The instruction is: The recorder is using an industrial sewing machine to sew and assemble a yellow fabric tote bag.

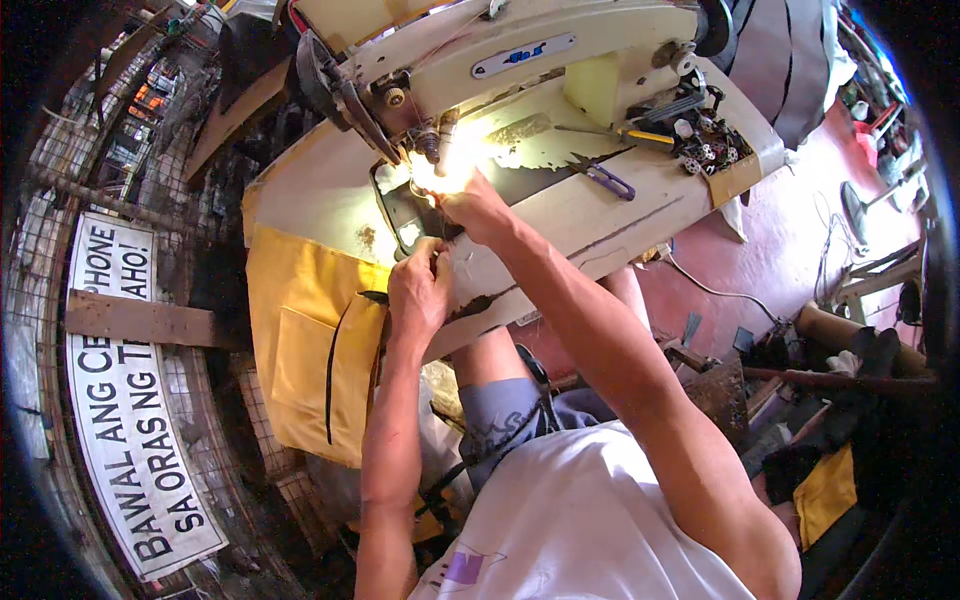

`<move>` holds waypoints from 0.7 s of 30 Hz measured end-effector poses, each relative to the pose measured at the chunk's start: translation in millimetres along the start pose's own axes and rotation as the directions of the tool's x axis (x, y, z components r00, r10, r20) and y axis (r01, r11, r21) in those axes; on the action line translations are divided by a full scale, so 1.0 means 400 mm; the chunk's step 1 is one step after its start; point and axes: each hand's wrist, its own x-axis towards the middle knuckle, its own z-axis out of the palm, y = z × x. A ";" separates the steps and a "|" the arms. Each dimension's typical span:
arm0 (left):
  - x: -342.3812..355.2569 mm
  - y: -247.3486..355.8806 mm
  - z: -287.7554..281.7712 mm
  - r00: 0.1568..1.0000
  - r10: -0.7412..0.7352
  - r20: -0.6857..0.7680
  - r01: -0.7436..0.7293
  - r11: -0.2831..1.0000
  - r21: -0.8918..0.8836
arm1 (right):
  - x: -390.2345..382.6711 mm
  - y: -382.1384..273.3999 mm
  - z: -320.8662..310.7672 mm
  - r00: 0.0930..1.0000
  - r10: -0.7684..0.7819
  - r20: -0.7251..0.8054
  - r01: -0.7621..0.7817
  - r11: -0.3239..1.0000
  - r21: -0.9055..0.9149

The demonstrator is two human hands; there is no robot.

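A cream industrial sewing machine [520, 50] stands on a worn cream table [640, 205], with a bright lamp glare at its needle area. My right hand [475, 208] reaches to the glare beside the needle, fingers pinched; what it holds is washed out. My left hand [418, 290] sits just in front, at the table's near edge, fingers curled on a small pale piece. Yellow fabric [305, 340] with a black strap hangs off the table's left side, next to my left hand.
Purple-handled snips [605, 180], a yellow-handled screwdriver [625, 135] and a box of bobbins [705, 145] lie on the table's right. A white sign [125, 400] hangs on wire mesh at left. Red floor with clutter and cords spreads at right.
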 end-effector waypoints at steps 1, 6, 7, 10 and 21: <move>-0.005 -0.004 0.007 1.000 -0.001 -0.003 0.001 1.000 0.001 | 0.011 0.012 0.002 0.998 -0.045 -0.049 0.040 0.994 -0.102; -0.032 0.009 0.011 0.981 -0.001 -0.194 -0.010 0.998 -0.060 | 0.057 0.106 0.015 0.987 -0.089 -0.133 0.049 0.960 -0.274; -0.031 0.011 0.012 0.975 0.030 -0.219 -0.042 0.998 -0.051 | 0.061 0.117 0.007 0.986 -0.113 -0.124 0.068 0.943 -0.325; -0.004 0.038 0.033 0.972 -0.014 -0.236 -0.019 0.990 -0.137 | 0.058 0.126 -0.054 0.975 -0.191 -0.113 0.113 0.865 -0.489; 0.091 0.038 0.020 0.963 -0.267 0.041 0.203 0.617 -0.760 | -0.678 -0.128 -0.173 0.938 0.171 0.303 0.090 0.721 -0.687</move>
